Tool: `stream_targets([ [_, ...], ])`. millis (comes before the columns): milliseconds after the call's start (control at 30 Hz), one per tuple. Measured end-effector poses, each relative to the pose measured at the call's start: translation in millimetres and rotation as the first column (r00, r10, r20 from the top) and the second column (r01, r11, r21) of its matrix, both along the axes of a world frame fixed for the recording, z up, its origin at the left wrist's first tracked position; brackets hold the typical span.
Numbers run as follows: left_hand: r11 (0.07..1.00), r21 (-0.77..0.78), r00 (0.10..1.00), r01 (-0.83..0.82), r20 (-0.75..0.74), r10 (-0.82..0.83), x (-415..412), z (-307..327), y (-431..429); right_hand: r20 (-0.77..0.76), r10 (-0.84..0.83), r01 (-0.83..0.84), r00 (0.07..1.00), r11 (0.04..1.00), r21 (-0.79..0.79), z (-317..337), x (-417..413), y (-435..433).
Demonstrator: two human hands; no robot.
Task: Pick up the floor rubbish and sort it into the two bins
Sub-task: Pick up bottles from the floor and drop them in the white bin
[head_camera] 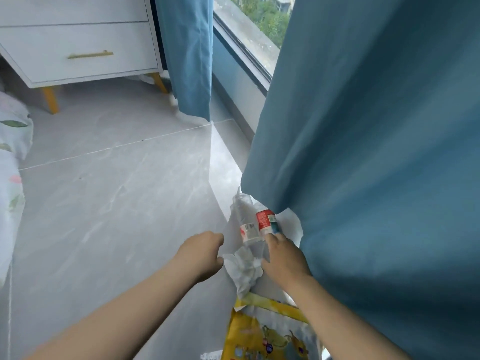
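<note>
Lower centre: right hand (284,258) is touching clear red-labelled plastic bottle (248,228), long axis running up-frame; grip unclear. Left hand (204,253) is curling against crumpled white paper (244,271), hold unclear.

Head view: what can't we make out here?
Bins: not in frame.
Red-label bottle: far end hidden by curtain.
Right hand: palm side faces away; grip unclear.
Left hand: fingers curled under; hold on tissue unclear.
Yellow bag: cut by bottom edge, crossed by right forearm.
</note>
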State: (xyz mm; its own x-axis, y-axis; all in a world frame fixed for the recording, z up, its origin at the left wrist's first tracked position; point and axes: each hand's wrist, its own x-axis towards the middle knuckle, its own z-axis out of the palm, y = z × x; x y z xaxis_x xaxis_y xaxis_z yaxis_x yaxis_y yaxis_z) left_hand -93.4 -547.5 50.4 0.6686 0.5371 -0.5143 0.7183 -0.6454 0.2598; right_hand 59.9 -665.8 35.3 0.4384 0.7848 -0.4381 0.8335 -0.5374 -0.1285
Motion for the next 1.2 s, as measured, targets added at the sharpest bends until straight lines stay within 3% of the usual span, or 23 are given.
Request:
stream_targets([
  [167,0.977,0.150,0.989,0.148,-0.032,-0.145,26.0,-55.2,15.1,-0.008,-0.064,0.065,0.998,0.996,0.057,-44.3,21.2,16.4],
  [367,0.993,0.104,0.995,0.054,0.083,-0.062,47.7,-91.6,21.5,0.151,0.022,-0.039,0.988,0.993,0.113,-62.6,40.9,38.2],
  [467,0.997,0.066,0.988,0.036,0.151,-0.046,55.5,-106.4,17.9,0.165,0.008,-0.018,0.986,0.998,0.059,-80.3,44.6,31.0],
  [567,0.982,0.140,0.973,0.124,0.178,-0.148,60.7,-108.6,17.1,0.212,0.047,-0.045,0.976,0.999,-0.018,-85.9,52.1,26.6],
  [733,0.951,0.221,0.956,0.218,0.147,-0.253,65.0,-109.9,11.2,0.195,0.007,-0.002,0.981,1.000,-0.023,-86.7,54.1,26.9],
  [900,0.946,0.184,0.938,0.266,0.178,-0.298,68.3,-117.7,6.2,0.173,-0.008,0.013,0.985,1.000,-0.028,-88.2,61.7,20.5],
  [1067,0.925,0.169,0.921,0.340,0.140,-0.364,70.0,-121.5,1.2,0.044,0.025,-0.022,0.999,0.996,-0.085,-94.4,63.8,8.3],
  [1200,0.896,0.154,0.901,0.416,0.065,-0.430,73.2,-126.3,-2.6,0.035,0.055,-0.052,0.998,0.995,-0.083,-97.8,63.4,0.4],
])
